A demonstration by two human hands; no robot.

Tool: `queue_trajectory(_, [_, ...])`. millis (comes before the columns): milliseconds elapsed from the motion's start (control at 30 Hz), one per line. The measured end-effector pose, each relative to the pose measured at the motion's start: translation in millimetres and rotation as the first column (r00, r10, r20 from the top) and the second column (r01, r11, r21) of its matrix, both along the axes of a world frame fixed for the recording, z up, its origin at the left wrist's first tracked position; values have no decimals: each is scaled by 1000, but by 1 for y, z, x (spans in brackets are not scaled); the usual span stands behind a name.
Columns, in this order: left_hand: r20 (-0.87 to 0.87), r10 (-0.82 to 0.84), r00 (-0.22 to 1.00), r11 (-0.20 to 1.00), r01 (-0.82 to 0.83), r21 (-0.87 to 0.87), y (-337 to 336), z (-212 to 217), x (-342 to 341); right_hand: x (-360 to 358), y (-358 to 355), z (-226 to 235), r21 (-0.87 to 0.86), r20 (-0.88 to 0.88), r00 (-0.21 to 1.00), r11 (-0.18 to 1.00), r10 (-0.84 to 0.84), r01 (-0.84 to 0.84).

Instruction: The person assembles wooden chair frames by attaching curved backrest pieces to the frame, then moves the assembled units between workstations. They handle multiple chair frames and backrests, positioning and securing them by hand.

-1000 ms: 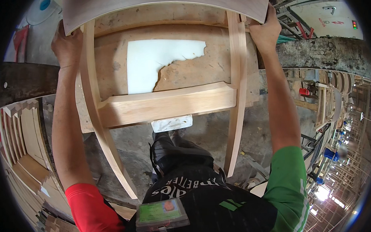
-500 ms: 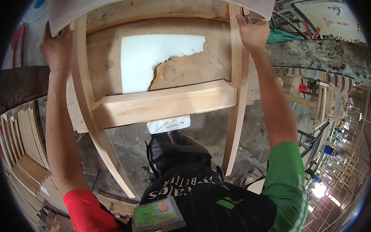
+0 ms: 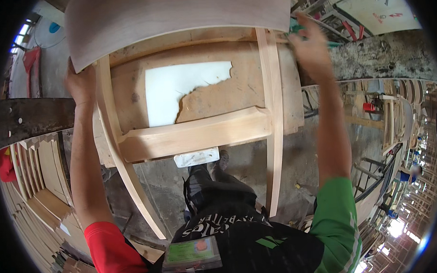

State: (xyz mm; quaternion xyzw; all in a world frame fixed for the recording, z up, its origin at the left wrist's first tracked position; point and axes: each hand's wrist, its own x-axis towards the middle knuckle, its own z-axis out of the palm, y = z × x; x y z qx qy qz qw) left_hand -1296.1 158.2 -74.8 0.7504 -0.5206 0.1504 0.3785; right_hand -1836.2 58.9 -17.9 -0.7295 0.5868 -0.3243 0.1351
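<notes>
A pale wooden chair frame [image 3: 194, 137], with two long legs and a crossbar, lies in front of me. A broad curved wooden panel [image 3: 176, 15] spans its far end. My left hand [image 3: 81, 83] is closed at the panel's lower left corner, beside the left leg; some of its fingers are hidden behind the wood. My right hand [image 3: 314, 51] is off the frame, just right of the panel's right edge. Motion blurs it, but thumb and forefinger look apart and nothing shows between them.
Under the frame is a brown work board [image 3: 217, 100] with a torn white sheet [image 3: 161, 95] on it. A white block [image 3: 196, 157] sits by the board's near edge. Dark beams run left and right [image 3: 374, 59]. Stacked wooden parts [image 3: 40, 191] stand at left; more frames fill the right.
My right hand has let go of the right side of the frame and moved off it. The panel and frame have shifted slightly left and nearer in view; my left hand stays at its corner.
</notes>
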Motion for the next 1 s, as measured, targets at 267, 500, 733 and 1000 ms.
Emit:
queue_trajectory(267, [-194,-28,981,998,37,42,6,1,-11,113,-13,108,-492,71,997,869,-15,48])
queue_trajectory(500, [-7,142,990,907,-128,401,10,34,-20,150,-21,79,-667,-136,988,744,-72,-38])
queue_trajectory(733, [-4,-62,998,969,61,239,214,3,-22,52,128,19,-264,66,983,953,173,-150])
queue_trajectory(1000, [-742,652,156,734,117,669,495,-17,-165,-117,506,-161,766,166,976,642,-144,-35])
